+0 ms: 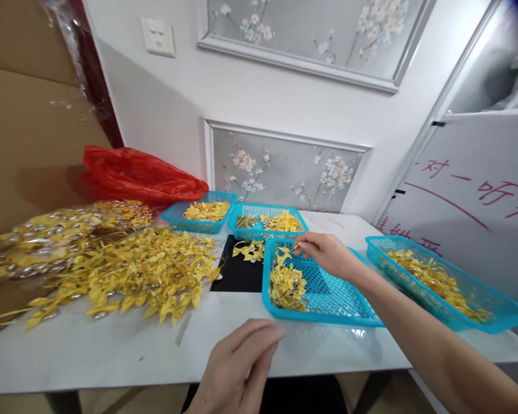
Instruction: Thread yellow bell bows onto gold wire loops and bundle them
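My right hand [326,253] reaches over the blue mesh basket [341,299] in the middle, thumb and fingertips pinched on a small yellow ribbon flower [284,252]. Its stem end is partly hidden by the fingers. A heap of yellow ribbon flowers [287,286] with silvery beads fills the left end of this basket. In front of the basket, over the table's front edge, my left hand [242,365] has its fingers closed against the thumb, with nothing visible in them. A few more yellow flowers [251,250] lie on a black mat [237,276] left of the basket.
A large pile of yellow flowers [142,276] covers the table's left side, with a red plastic bag [142,172] behind. Blue baskets [267,234] with flowers stand at the back; another basket [470,287] stands at right by a whiteboard [479,190]. Cardboard [30,115] rises at left.
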A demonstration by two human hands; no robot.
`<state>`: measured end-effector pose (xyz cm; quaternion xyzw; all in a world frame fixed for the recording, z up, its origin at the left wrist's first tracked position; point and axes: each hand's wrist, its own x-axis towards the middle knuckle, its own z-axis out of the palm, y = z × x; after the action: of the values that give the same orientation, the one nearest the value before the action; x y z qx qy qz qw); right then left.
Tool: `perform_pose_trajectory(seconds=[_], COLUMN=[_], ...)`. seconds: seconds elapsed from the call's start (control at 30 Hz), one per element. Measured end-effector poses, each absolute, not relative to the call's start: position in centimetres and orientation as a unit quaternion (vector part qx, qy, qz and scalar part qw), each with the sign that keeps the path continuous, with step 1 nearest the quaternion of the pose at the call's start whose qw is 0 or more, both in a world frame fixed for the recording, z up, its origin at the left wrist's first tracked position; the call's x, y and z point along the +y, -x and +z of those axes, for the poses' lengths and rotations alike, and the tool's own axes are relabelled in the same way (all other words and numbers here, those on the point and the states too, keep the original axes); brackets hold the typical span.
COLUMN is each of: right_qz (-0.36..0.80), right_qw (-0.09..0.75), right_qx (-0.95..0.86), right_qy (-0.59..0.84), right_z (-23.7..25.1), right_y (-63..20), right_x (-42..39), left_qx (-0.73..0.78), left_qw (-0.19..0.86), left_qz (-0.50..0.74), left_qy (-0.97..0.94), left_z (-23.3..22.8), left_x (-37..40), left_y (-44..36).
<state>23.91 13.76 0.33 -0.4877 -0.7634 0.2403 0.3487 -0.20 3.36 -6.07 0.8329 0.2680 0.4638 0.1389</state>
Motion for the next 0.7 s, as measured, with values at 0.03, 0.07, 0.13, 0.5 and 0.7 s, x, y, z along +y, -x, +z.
perform_pose_trajectory(seconds=[0.03, 0.07, 0.13, 0.5, 0.7], right_qz=[0.274, 0.307, 0.373, 0.579, 0.581], right_qw=[0.374, 0.398, 0.438, 0.512, 0.507], right_qx=[-0.746, -0.728, -0.691, -0.54, -0.547], right_qy=[0.478, 0.466, 0.439, 0.332, 0.325], right_z=[0.4, 0.4, 0.5, 0.0, 0.4], right_y=[-24.0, -24.1, -24.1, -22.6, -22.2], right_x=[13.2, 12.6, 11.2, 5.1, 4.5], left_qx=[0.285, 0.306, 0.345, 0.306, 0.326], left_qw=[0.149, 0.158, 0.186, 0.326, 0.302], left_qz=[0.472, 0.483, 0.503, 0.491, 0.495], left_qy=[-0.821, -0.805, -0.77, -0.747, -0.747], left_z=[-5.8, -5.4, -4.6, -1.9, -1.4], left_x=[3.5, 3.6, 4.0, 4.8, 4.4], left_y=[0.1, -0.1, -0.5, -4.0, -4.7])
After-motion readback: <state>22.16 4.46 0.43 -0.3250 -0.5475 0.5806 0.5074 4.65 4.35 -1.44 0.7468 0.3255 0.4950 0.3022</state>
